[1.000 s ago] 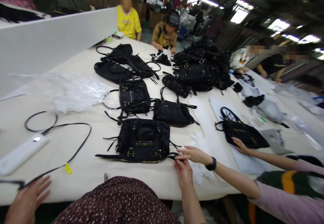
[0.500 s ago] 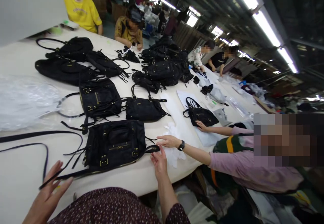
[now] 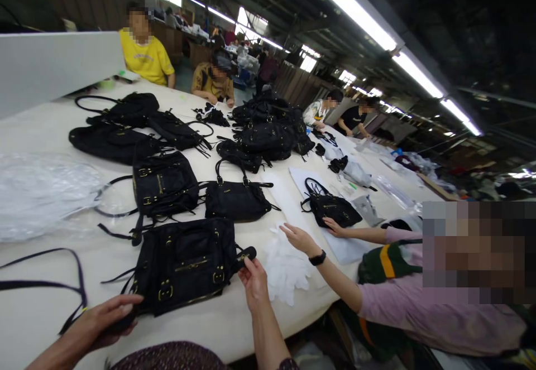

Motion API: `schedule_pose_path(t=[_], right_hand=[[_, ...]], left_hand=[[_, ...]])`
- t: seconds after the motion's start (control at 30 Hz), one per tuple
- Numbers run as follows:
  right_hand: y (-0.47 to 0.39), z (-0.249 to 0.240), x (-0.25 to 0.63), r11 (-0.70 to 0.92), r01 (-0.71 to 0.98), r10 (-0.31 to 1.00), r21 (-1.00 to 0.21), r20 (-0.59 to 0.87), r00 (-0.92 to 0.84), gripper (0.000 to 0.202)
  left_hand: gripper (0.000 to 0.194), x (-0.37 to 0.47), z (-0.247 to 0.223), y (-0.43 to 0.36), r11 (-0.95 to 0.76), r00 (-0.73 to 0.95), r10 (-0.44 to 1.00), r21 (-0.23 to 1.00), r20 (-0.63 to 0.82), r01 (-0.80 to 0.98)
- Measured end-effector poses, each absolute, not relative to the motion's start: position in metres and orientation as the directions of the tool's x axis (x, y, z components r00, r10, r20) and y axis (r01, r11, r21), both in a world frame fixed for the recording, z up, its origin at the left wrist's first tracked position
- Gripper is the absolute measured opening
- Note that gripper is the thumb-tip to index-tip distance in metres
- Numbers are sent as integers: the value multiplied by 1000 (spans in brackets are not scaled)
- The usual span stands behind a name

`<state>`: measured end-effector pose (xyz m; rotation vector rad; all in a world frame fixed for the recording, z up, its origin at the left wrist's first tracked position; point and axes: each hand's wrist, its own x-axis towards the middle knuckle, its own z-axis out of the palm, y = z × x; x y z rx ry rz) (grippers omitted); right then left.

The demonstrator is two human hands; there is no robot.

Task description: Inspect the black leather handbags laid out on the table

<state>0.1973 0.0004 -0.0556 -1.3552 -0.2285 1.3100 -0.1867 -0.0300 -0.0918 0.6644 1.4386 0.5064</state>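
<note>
A black handbag (image 3: 184, 261) with gold buckles lies flat on the white table (image 3: 234, 325) right in front of me. My left hand (image 3: 109, 318) grips the strap at the bag's near left corner. My right hand (image 3: 252, 281) pinches the strap end (image 3: 246, 254) at the bag's right side. A loose dark strap (image 3: 50, 280) curves across the table to the left of the bag.
A co-worker's hand (image 3: 298, 239) with a black wristband rests on white tissue paper (image 3: 287, 269) just right of mine; that person's other hand touches another black bag (image 3: 333, 208). Several more black bags (image 3: 165, 183) and clear plastic wrap (image 3: 39, 191) lie beyond. Other people sit along the far edge.
My left hand moved in from the table edge and closed on the bag's left strap. My right hand closed on the right strap end. The co-worker's hand pulled back onto the tissue paper.
</note>
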Motion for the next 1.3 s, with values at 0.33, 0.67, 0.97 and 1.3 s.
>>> schedule_pose_path(t=[0.33, 0.67, 0.97, 1.3], right_hand=[[2, -43, 184, -302, -556, 792, -774, -529, 306, 40], [2, -41, 189, -300, -522, 826, -798, -491, 276, 37], [-1, -43, 189, -287, -569, 819, -771, -505, 271, 34], [4, -23, 172, -225, -660, 842, -716, -484, 237, 32]], left_hand=[[48, -124, -8, 8, 730, 254, 673, 568, -695, -379], [46, -124, -14, 7, 702, 240, 697, 577, -676, -417], [41, -132, -16, 4, 698, 225, 705, 602, -673, -388], [48, -146, 8, 13, 651, 173, 734, 609, -657, -453]])
